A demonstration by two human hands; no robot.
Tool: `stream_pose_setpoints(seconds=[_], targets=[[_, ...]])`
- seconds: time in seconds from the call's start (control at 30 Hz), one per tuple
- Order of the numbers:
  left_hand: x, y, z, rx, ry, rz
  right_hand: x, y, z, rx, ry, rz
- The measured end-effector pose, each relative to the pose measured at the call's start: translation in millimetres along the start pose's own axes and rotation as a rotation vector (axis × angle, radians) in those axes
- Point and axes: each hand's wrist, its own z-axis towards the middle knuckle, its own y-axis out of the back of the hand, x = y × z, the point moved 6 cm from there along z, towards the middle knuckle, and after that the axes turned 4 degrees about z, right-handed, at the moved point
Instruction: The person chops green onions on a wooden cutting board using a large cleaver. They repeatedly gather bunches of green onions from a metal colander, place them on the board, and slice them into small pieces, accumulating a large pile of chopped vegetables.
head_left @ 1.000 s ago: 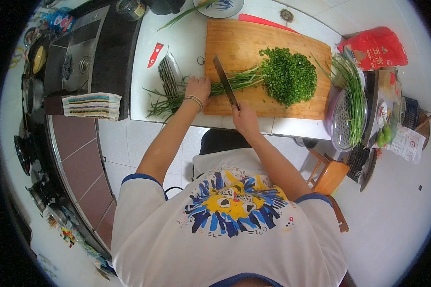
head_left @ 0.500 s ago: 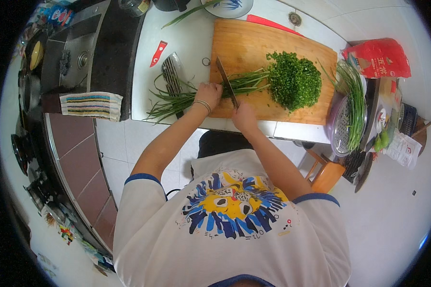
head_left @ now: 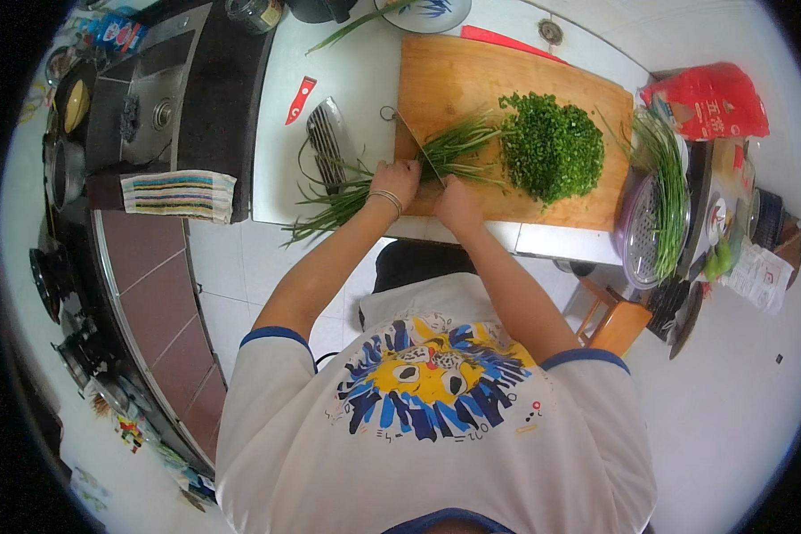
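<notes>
A bunch of long green chives (head_left: 334, 206) lies across the left edge of the wooden cutting board (head_left: 472, 76), its loose ends trailing over the white counter. My left hand (head_left: 395, 181) is closed around the bunch, pressing it down just left of the blade. In my right hand (head_left: 458, 206) is the handle of a kitchen knife (head_left: 411, 133), gripped near the board's front edge. The blade appears nearly edge-on across the chives, with stems (head_left: 467, 147) on its right side. A heap of finely chopped chives (head_left: 552, 147) covers the board's right half.
Left of the board lie a slotted metal tool (head_left: 326, 147) and a red-handled one (head_left: 302, 100). More chives (head_left: 670, 196) rest on a purple-rimmed colander (head_left: 636, 236) at the right. A plate (head_left: 432, 13) stands behind the board, and a red bag (head_left: 707, 100) sits far right.
The blade has turned from showing its flat side to nearly edge-on among the stems. Stems right of it are spread and heaped higher. The whole view has shifted slightly.
</notes>
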Motion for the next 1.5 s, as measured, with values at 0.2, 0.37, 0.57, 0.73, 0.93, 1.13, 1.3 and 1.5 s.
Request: stream_pose_setpoints(seconds=[0.2,0.37,0.57,0.73,0.93,1.13,1.3,1.5], targets=[[1,-3,9,0.139,0.166,-0.014,-2,10,-12,-0.036,0.04,0.065],[-10,1,3,0.111,0.156,-0.023,-28,4,-22,0.009,-0.015,-0.017],[-36,-12,-12,0.302,0.058,-0.14,-27,5,-22,-0.001,-0.011,0.027],[-29,3,-26,0.34,0.129,-0.155,-25,7,-20,0.07,-0.046,0.026],[41,51,-49,0.288,0.263,-0.241,-32,10,-15,0.015,0.026,0.054],[63,139,18,0.127,0.35,-0.224,-55,30,-27,-0.108,0.279,0.32],[57,113,118,0.039,0.233,-0.181,-71,68,-59,-0.1,0.227,0.42],[-5,100,203,0.065,0.091,-0.035,-102,92,-71,-0.24,0.16,0.483]])
